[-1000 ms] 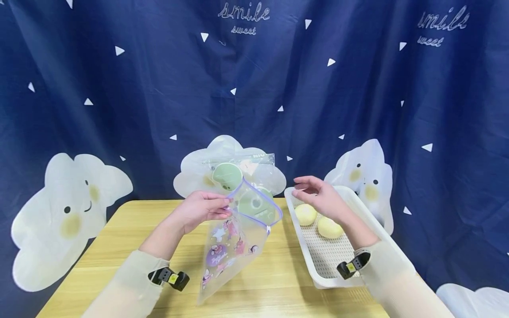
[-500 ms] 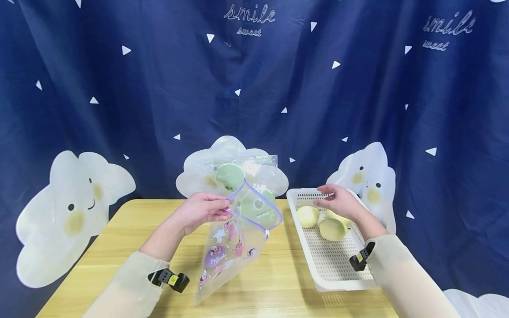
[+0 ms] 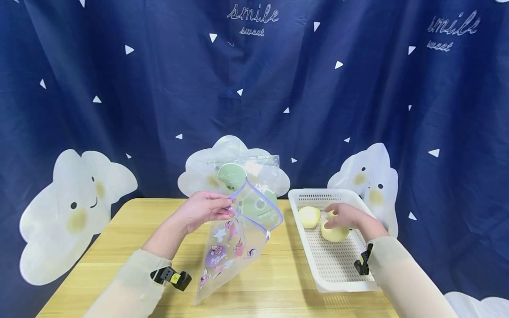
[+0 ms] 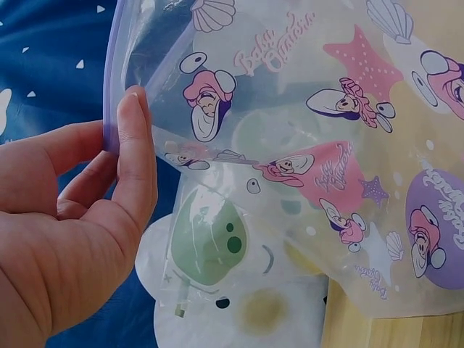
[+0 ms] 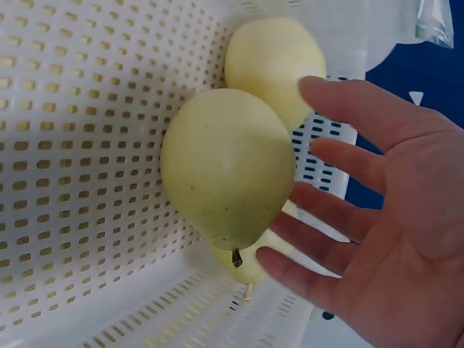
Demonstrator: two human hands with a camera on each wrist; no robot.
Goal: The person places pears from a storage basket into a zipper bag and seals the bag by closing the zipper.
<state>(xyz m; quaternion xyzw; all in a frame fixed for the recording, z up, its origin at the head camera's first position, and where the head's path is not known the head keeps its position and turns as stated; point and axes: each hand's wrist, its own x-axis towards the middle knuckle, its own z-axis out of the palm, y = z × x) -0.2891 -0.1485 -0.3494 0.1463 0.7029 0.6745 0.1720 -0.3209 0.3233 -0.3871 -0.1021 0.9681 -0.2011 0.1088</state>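
My left hand [image 3: 204, 207] pinches the purple-edged mouth of a translucent zip bag [image 3: 228, 256] between thumb and fingers. Cartoon shells and stars are printed on the bag, which hangs with its mouth spread towards the right. Over a white perforated basket [image 3: 305, 247], my right hand [image 3: 346, 216] reaches down with fingers spread. Its fingertips are right at the side of a pale yellow pear [image 5: 228, 159] in the right wrist view. A second pear [image 5: 275, 61] lies by the thumb, and a third pear [image 5: 250, 264] is partly hidden under the nearest one.
Behind the zip bag stands a clear bag [image 3: 231, 174] with green cartoon shapes. The wooden table [image 3: 147, 221] runs under everything, and a dark blue curtain [image 3: 159, 88] with clouds hangs at its back edge.
My right hand has moved right from the basket's left rim and lowered onto the pears. The left hand keeps its hold on the zip bag. The head view has shifted slightly.
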